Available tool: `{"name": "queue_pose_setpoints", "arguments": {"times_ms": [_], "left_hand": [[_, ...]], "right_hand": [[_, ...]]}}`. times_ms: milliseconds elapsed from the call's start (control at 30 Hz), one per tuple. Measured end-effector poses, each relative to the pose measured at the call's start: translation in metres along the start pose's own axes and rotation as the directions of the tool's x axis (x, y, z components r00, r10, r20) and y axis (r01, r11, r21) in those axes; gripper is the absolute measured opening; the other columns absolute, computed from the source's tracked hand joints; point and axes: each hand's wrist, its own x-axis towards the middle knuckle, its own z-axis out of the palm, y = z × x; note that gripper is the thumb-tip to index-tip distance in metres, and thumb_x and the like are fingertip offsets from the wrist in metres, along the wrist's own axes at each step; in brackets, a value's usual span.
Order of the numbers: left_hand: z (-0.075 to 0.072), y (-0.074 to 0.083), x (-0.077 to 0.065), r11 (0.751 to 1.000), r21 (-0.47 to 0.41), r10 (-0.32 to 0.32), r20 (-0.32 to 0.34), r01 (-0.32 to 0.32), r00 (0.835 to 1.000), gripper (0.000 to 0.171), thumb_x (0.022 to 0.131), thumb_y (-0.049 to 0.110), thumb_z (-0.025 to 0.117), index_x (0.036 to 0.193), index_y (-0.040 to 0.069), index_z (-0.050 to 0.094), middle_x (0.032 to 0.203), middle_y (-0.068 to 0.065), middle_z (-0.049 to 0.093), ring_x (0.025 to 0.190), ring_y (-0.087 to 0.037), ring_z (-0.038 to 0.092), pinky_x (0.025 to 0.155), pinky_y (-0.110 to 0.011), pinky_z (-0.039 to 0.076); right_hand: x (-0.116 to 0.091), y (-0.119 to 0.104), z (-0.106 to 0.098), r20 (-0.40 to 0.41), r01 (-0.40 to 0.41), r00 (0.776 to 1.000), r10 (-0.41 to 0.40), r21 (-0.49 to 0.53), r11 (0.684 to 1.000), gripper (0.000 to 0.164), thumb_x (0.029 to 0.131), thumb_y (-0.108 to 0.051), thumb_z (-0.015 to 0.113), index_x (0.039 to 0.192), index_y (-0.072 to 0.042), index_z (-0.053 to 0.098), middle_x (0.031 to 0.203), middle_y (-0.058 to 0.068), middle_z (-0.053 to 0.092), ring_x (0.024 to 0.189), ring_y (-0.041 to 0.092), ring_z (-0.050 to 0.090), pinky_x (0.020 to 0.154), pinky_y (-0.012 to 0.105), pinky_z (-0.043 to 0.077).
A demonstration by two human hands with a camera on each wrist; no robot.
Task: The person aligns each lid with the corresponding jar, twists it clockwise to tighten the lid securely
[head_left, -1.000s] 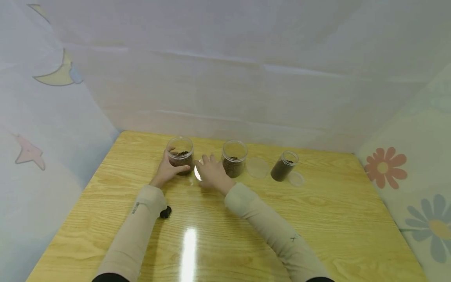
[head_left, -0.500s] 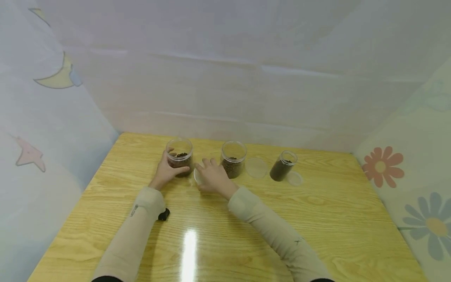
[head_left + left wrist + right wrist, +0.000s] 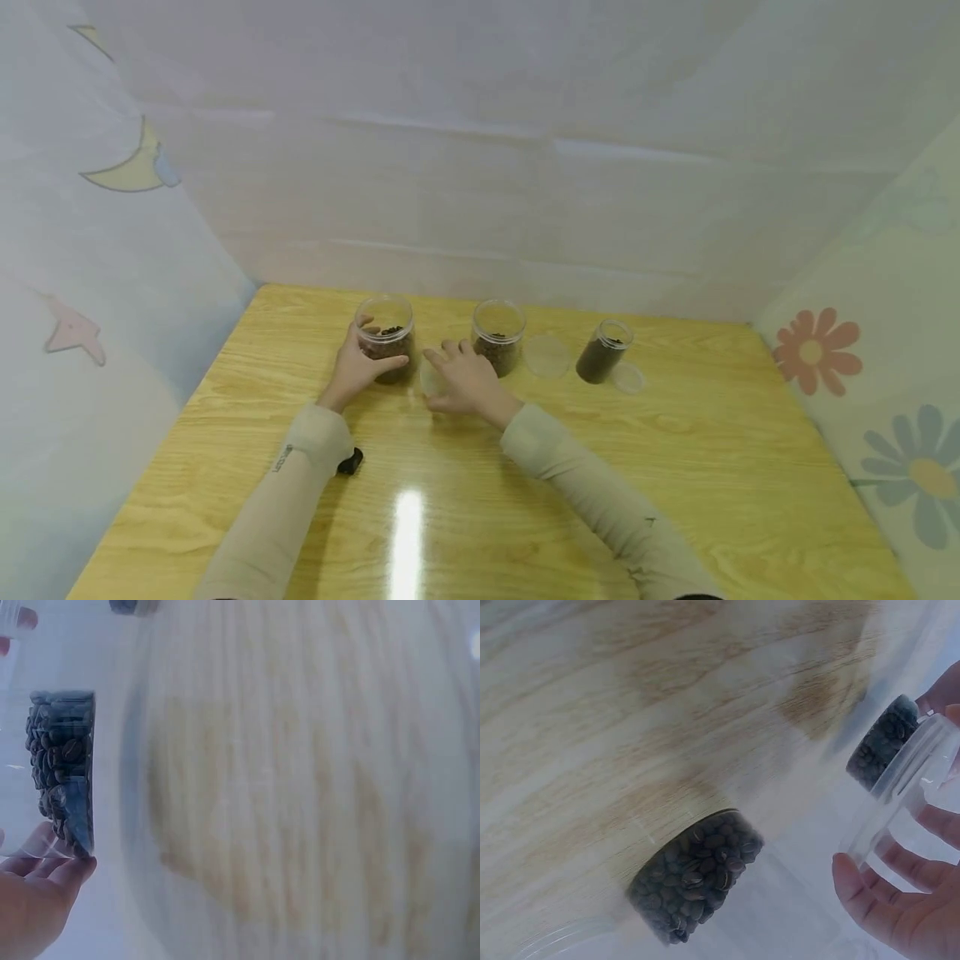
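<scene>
A clear round jar point(image 3: 402, 342), partly filled with dark coffee beans, stands uncovered at the back left of the table. My left hand point(image 3: 354, 368) grips its side, thumb across the front. The same jar point(image 3: 64, 750) shows sideways in the left wrist view. Just right of it, my right hand point(image 3: 472, 383) holds a clear round lid point(image 3: 431, 380) by its edge. In the right wrist view the curled fingers lie around the rim of that lid point(image 3: 889, 784), which is apart from the jar's mouth. The hand partly hides it in the head view.
A second uncovered jar of beans point(image 3: 501, 352) stands close behind my right hand, with a flat lid point(image 3: 547, 357) beside it. Farther right are a narrower jar point(image 3: 598, 360) of dark contents and a small lid point(image 3: 628, 378). A small black object point(image 3: 350, 462) lies by my left sleeve.
My right hand has shifted slightly right and toward me with the lid, whose bright reflection is gone. The left hand keeps its grip; the jar has moved only a little.
</scene>
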Motion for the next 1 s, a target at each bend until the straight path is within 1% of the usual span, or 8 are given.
{"name": "queue_pose_setpoints", "arguments": {"times_ms": [133, 233, 433, 600, 667, 867, 900, 1000], "left_hand": [[0.001, 0.004, -0.002, 1.0, 0.013, 0.024, 0.003, -0.025, 1.0, 0.097, 0.068, 0.029, 0.081, 0.141, 0.011, 0.02, 0.136, -0.019, 0.034, 0.12, -0.037, 0.036, 0.098, -0.052, 0.034], [0.001, 0.005, -0.005, 0.999, 0.036, 0.039, 0.008, -0.039, 0.999, 0.099, 0.067, 0.029, 0.082, 0.141, 0.009, 0.019, 0.137, -0.02, 0.033, 0.122, -0.039, 0.034, 0.099, -0.052, 0.032], [0.0, 0.007, -0.016, 0.996, 0.069, 0.049, 0.02, -0.05, 0.999, 0.103, 0.066, 0.029, 0.082, 0.142, 0.007, 0.017, 0.138, -0.022, 0.032, 0.125, -0.042, 0.031, 0.1, -0.055, 0.029], [0.0, 0.014, -0.022, 0.995, 0.081, 0.054, 0.032, -0.056, 0.998, 0.104, 0.067, 0.028, 0.081, 0.143, 0.007, 0.014, 0.139, -0.022, 0.031, 0.125, -0.041, 0.031, 0.1, -0.054, 0.028], [0.0, 0.019, -0.025, 0.995, 0.079, 0.064, 0.035, -0.067, 0.997, 0.103, 0.068, 0.026, 0.081, 0.144, 0.007, 0.013, 0.139, -0.024, 0.03, 0.126, -0.041, 0.03, 0.101, -0.054, 0.028], [-0.001, 0.048, -0.042, 0.99, 0.089, 0.104, 0.045, -0.108, 0.994, 0.095, 0.071, 0.009, 0.079, 0.14, -0.002, 0.016, 0.134, -0.032, 0.03, 0.124, -0.047, 0.03, 0.101, -0.056, 0.026], [-0.001, 0.046, -0.042, 0.989, 0.095, 0.108, 0.045, -0.112, 0.993, 0.095, 0.071, 0.011, 0.079, 0.14, -0.002, 0.016, 0.134, -0.032, 0.031, 0.124, -0.046, 0.031, 0.101, -0.055, 0.027], [0.0, 0.031, -0.039, 0.988, 0.101, 0.112, 0.04, -0.116, 0.993, 0.1, 0.07, 0.02, 0.08, 0.143, 0.003, 0.015, 0.136, -0.027, 0.031, 0.125, -0.043, 0.032, 0.101, -0.054, 0.028]], "right_hand": [[-0.004, 0.004, 0.0, -0.022, 0.01, 1.0, -0.01, -0.008, 1.0, 0.076, 0.078, -0.055, 0.06, 0.14, -0.017, 0.036, 0.136, 0.014, 0.039, 0.116, 0.033, 0.041, 0.072, 0.038, 0.053], [-0.008, 0.005, 0.002, -0.035, 0.01, 0.999, -0.01, 0.008, 1.0, 0.075, 0.079, -0.055, 0.058, 0.14, -0.017, 0.036, 0.135, 0.014, 0.039, 0.116, 0.033, 0.041, 0.071, 0.038, 0.052], [-0.017, 0.006, 0.005, -0.048, 0.024, 0.999, -0.02, 0.072, 0.997, 0.075, 0.078, -0.053, 0.06, 0.139, -0.016, 0.037, 0.135, 0.014, 0.039, 0.118, 0.035, 0.039, 0.071, 0.041, 0.052], [-0.022, 0.006, 0.008, -0.099, 0.044, 0.994, -0.036, 0.083, 0.996, 0.074, 0.078, -0.051, 0.062, 0.137, -0.013, 0.04, 0.13, 0.016, 0.043, 0.113, 0.035, 0.043, 0.067, 0.04, 0.053], [-0.023, 0.007, 0.008, -0.109, 0.038, 0.994, -0.029, 0.083, 0.996, 0.074, 0.077, -0.051, 0.063, 0.137, -0.013, 0.04, 0.13, 0.016, 0.044, 0.112, 0.034, 0.043, 0.067, 0.04, 0.053], [-0.026, 0.009, 0.012, -0.097, 0.015, 0.995, -0.006, 0.094, 0.995, 0.076, 0.077, -0.051, 0.063, 0.138, -0.015, 0.039, 0.131, 0.014, 0.042, 0.11, 0.032, 0.043, 0.066, 0.038, 0.052], [-0.026, 0.009, 0.013, -0.098, 0.014, 0.995, -0.005, 0.096, 0.995, 0.076, 0.076, -0.052, 0.063, 0.138, -0.015, 0.039, 0.131, 0.014, 0.043, 0.11, 0.032, 0.043, 0.066, 0.038, 0.052], [-0.028, 0.01, 0.015, -0.107, 0.014, 0.994, -0.002, 0.11, 0.994, 0.076, 0.076, -0.051, 0.064, 0.138, -0.015, 0.039, 0.131, 0.014, 0.043, 0.111, 0.032, 0.043, 0.069, 0.04, 0.052]]}}
